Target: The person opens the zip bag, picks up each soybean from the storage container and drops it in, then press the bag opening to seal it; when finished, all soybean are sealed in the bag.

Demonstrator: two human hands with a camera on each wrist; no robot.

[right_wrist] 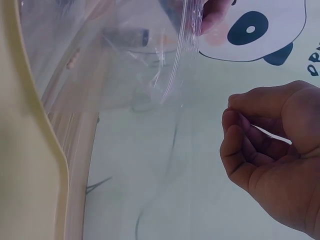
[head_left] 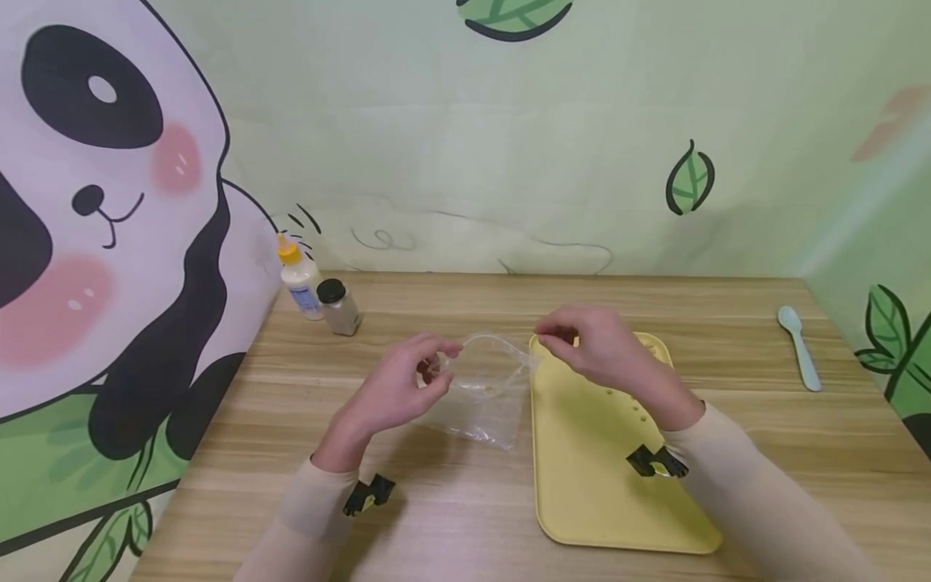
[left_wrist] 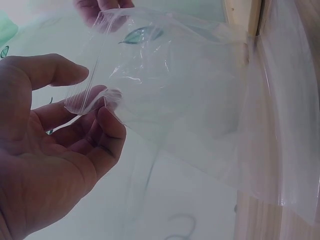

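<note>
Left hand [head_left: 400,384] at 9 o'clock of the clear zip bag [head_left: 473,420], forearm coming up from 7; its fingers are curled round the bag's corner by the zip edge, thumb lifted off the film. Bag sits mid-table just left of the yellow tray [head_left: 582,485], mouth up and gaping. Right hand [head_left: 600,347] at 2 o'clock of the bag, over the tray's far end, forearm from 4; thumb and fingertips pressed together, can't tell if anything small is between them. Bag's right corner reaches close to those fingertips in head view, but right wrist view shows a gap. Bag film is see-through, so its back edge is hard to trace; a few small pale bits low inside, blurry. Right hand and forearm cover part of the tray; pale pieces [head_left: 635,407] show beside the wrist, more at the tray's 1 o'clock corner, partly blocked. White bottle [head_left: 301,283] with orange cap and black-lidded jar [head_left: 339,309] together at 10, pale blue spoon [head_left: 802,352] around 3, well apart from both hands
</note>
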